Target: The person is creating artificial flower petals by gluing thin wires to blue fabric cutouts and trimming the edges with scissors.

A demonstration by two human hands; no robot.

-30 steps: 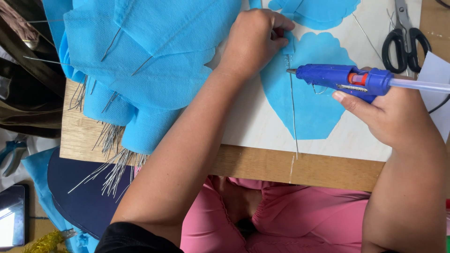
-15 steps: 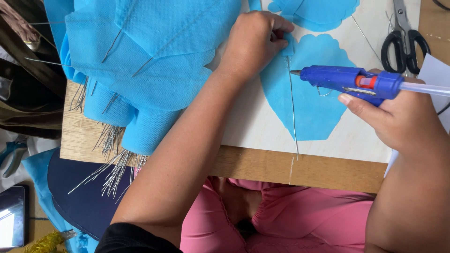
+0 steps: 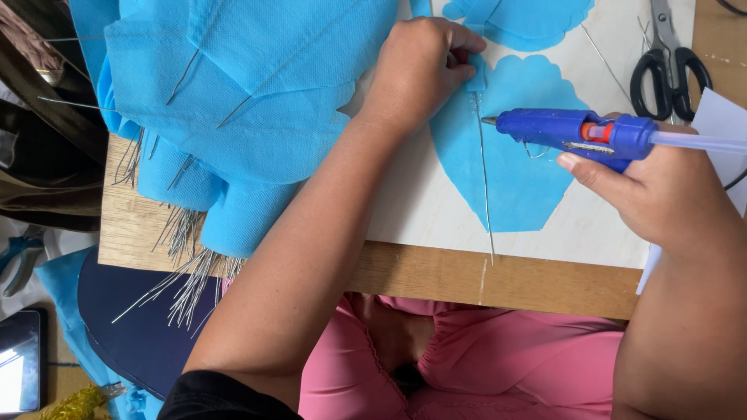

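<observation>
left hand (image 3: 420, 74) pinches wire (image 3: 484, 175) onto the unglued blue petal (image 3: 510, 155); right hand (image 3: 661, 194) grips glue gun (image 3: 576, 131); finished petals (image 3: 233, 101) piled aside.

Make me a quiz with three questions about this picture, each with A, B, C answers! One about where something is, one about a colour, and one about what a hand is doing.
1. Where are the scissors?
A. top right of the board
B. on the lap
C. under the blue pile

2. What colour is the glue gun?
A. red
B. blue
C. green

3. What is the left hand doing?
A. hanging free
B. holding scissors
C. pinching the top of the blue petal by the wire

Answers: 1 A, they lie by the upper right corner. 2 B, its body is blue, with a small orange trigger. 3 C, its fingertips close on the petal's top; the right hand holds the gun.
</observation>
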